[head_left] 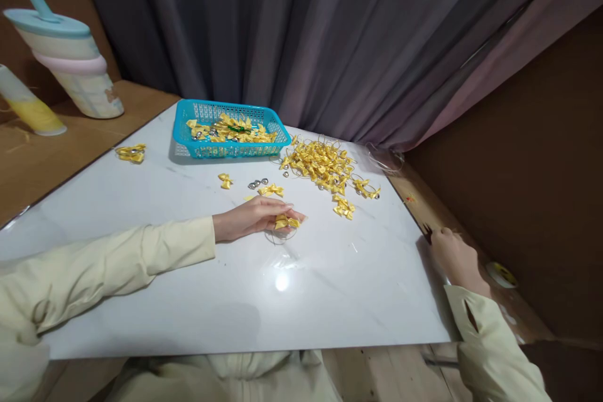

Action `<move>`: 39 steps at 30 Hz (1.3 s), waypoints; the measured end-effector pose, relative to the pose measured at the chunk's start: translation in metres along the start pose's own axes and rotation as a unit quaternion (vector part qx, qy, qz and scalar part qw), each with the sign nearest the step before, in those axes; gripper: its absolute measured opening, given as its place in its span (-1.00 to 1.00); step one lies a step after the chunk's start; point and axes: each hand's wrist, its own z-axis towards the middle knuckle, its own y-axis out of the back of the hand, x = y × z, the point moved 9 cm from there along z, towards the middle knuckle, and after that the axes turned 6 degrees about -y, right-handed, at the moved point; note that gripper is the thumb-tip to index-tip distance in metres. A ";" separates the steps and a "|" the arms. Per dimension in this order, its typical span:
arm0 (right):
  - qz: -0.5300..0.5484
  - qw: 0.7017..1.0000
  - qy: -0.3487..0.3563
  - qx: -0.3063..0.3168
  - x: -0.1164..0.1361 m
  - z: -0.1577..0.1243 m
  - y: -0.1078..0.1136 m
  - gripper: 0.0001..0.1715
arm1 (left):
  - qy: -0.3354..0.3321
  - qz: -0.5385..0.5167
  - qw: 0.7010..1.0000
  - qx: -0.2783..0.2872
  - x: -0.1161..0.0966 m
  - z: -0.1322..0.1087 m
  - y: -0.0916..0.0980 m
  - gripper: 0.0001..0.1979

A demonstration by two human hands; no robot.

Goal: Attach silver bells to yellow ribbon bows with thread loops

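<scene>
My left hand point(252, 217) is closed on a small yellow ribbon bow point(286, 222) over the white tabletop. A thin cord loop point(277, 240) hangs below the bow. At the table's right edge, my right hand point(456, 256) is closed, its fingers curled. A dark pointed thing point(426, 232) pokes out by its knuckles; its kind cannot be made out. Just beyond my left hand lie another yellow bow point(271, 190) and several silver bells point(257, 183). To the right of these is a loose bow piece point(343, 207).
A blue plastic basket point(217, 151) holding yellow bows stands at the back. Beside it spreads a heap of bows with cord loops point(320, 163). More bows point(130, 152) lie at the left. A tumbler point(75, 69) and a yellow-white bottle point(35, 113) stand far left. A ribbon spool point(502, 275) lies right.
</scene>
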 end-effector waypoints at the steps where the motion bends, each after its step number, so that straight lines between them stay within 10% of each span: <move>1: 0.000 1.000 -0.006 -0.004 -0.002 0.000 0.000 -0.70 | 0.002 -0.001 1.000 -0.002 0.000 0.000 0.000 -0.71; 9: 0.187 0.974 -0.116 -0.044 -0.001 -0.012 0.021 -0.75 | 0.009 -0.026 0.999 -0.023 -0.003 -0.001 0.000 -0.73; 17: 0.335 0.908 0.136 0.211 0.155 -0.070 0.019 -0.52 | -0.002 -0.027 0.999 -0.029 0.000 0.001 0.004 -0.72; 23: 0.263 0.904 0.252 0.224 0.225 -0.098 0.025 -0.71 | -0.003 -0.027 0.999 -0.030 -0.001 0.001 0.003 -0.72; 39: 0.285 0.895 0.299 0.167 0.269 -0.111 0.013 -0.77 | -0.011 -0.008 1.000 -0.018 0.001 0.002 0.006 -0.74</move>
